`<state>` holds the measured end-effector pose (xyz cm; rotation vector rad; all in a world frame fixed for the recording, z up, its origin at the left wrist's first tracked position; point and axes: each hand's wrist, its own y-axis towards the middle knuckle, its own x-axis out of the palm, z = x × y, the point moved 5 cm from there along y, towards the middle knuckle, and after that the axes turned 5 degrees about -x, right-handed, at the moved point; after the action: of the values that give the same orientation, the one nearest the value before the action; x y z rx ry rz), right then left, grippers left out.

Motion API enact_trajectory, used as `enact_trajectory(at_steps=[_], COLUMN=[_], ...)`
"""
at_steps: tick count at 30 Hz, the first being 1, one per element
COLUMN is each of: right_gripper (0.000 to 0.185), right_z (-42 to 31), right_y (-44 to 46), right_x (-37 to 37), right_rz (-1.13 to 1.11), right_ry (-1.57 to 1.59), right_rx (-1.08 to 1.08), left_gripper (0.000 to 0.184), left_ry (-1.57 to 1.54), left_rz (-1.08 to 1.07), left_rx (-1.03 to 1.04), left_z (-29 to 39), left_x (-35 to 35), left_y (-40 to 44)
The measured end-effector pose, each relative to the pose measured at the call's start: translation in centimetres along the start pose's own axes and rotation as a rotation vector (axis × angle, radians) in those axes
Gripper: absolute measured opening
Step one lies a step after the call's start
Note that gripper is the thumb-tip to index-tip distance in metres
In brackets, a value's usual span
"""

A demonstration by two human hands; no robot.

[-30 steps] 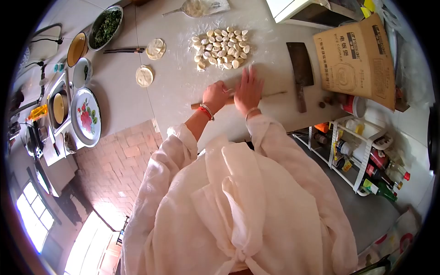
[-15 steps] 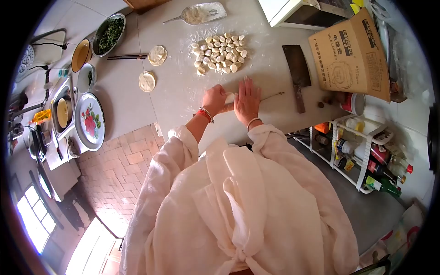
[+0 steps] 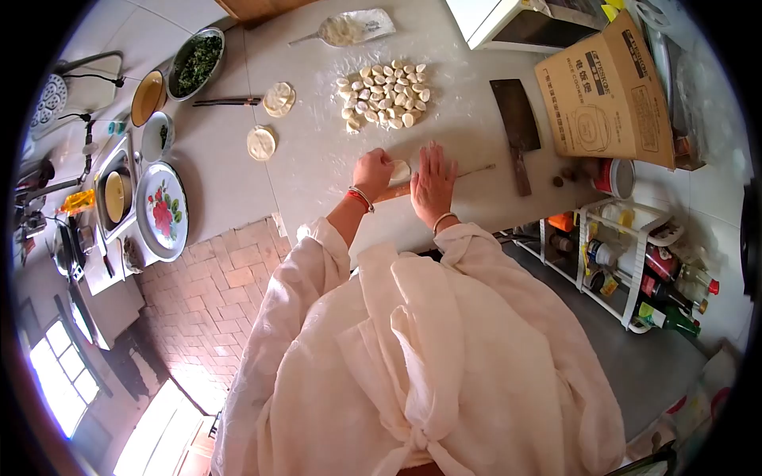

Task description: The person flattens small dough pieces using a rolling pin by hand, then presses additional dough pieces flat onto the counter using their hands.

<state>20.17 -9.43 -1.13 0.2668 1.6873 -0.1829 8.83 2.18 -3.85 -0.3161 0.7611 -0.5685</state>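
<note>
My left hand (image 3: 371, 173), with a red band and a bangle at the wrist, has its fingers closed on the edge of a small pale dough round (image 3: 399, 172). My right hand (image 3: 432, 185) lies with fingers stretched out over a wooden rolling pin (image 3: 394, 192), whose thin end sticks out to the right. Beyond both hands sits a cluster of small floured dough pieces (image 3: 386, 95). Flat dough wrappers rest at the left, one lot (image 3: 279, 99) above another (image 3: 261, 143).
A cleaver (image 3: 516, 115) and a cardboard box (image 3: 599, 99) are at the right. A flour scoop (image 3: 349, 28) lies at the back. On the left are chopsticks (image 3: 228, 101), a bowl of chopped greens (image 3: 197, 65) and a flowered tray (image 3: 163, 213). A bottle rack (image 3: 627, 254) stands lower right.
The dough round between my hands shows more clearly now. My right hand has shifted slightly on the rolling pin, and the view has moved a little.
</note>
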Motion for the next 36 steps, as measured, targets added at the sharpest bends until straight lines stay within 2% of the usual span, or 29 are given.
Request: enact_trajectory(at_steps=[3,6,8,9,11,14,17,19,20,21,22,23,24,27,28,29,31,34,36], right_gripper=[0.059,0.057,0.057,0.057,0.058,0.061,0.059,0.061,0.064,0.066,0.072,0.078,0.075,0.065,0.064,0.063,0.064,0.066,0.066], right_z=[0.2,-0.5,-1.4,-1.3,-0.5,-0.6,-0.8,-0.5,0.0,-0.6,-0.4,-1.0,-0.9,-0.7,-0.9,-1.0,-0.9,-0.8,-0.8], right_y=[3.2,7.5,7.8,7.7,5.3,0.1,-1.3,0.7,2.4,4.5,6.6,7.9,8.4,6.3,4.7,2.7,-0.5,-1.5,0.9], right_x=[1.1,-0.4,-0.3,-0.5,1.3,0.6,-0.4,0.6,1.9,1.2,1.4,0.3,1.0,1.2,0.8,0.2,-0.3,-0.4,0.2], right_rz=[0.085,-0.034,-0.099,-0.122,0.157,0.024,0.007,-0.012,0.159,0.155,0.143,-0.01,-0.098,0.139,0.113,0.086,0.034,-0.009,-0.004], right_ry=[0.012,0.045,-0.009,-0.045,0.101,0.002,0.0,0.005,0.141,0.148,0.155,0.029,-0.081,0.075,0.064,0.053,0.019,-0.022,0.015], right_rx=[0.094,0.128,0.07,0.044,0.038,-0.03,-0.049,-0.015,-0.06,0.029,0.055,0.084,0.032,0.039,0.015,-0.008,-0.072,-0.06,-0.015], left_gripper=[0.023,0.021,0.021,0.021,0.019,0.018,0.016,0.015,0.016,0.016,0.017,0.017,0.017,0.016,0.016,0.017,0.02,0.021,0.022], left_ry=[-0.017,0.007,0.061,0.056,0.308,0.011,-0.042,-0.021,0.007,0.036,0.033,0.027,0.05,0.224,0.299,0.234,-0.034,0.001,0.048], left_rz=[-0.027,0.043,0.026,-0.025,-0.005,0.074,0.036,0.077,0.014,-0.057,0.029,0.117,0.091,-0.029,-0.07,-0.034,0.024,0.045,0.006], left_rx=[-0.005,0.036,0.112,0.043,0.294,0.151,-0.015,0.031,0.03,0.041,0.135,0.222,0.201,0.191,0.197,0.254,0.104,0.048,0.135], left_z=[1.4,1.7,1.2,1.7,0.8,1.1,-0.5,-0.1,0.9,1.7,1.6,1.3,1.3,2.0,2.0,0.1,0.1,-1.3,-0.8], left_x=[0.0,0.2,0.6,0.2,1.4,-0.3,0.2,0.8,0.4,-0.1,0.1,0.3,0.4,-0.2,-0.6,0.1,-1.2,-0.6,-0.4], left_y=[-1.0,0.0,1.2,0.9,1.6,-0.6,-0.9,-1.2,-1.4,-1.6,-1.0,-0.1,0.6,0.5,0.2,0.9,-0.5,-0.9,-1.4])
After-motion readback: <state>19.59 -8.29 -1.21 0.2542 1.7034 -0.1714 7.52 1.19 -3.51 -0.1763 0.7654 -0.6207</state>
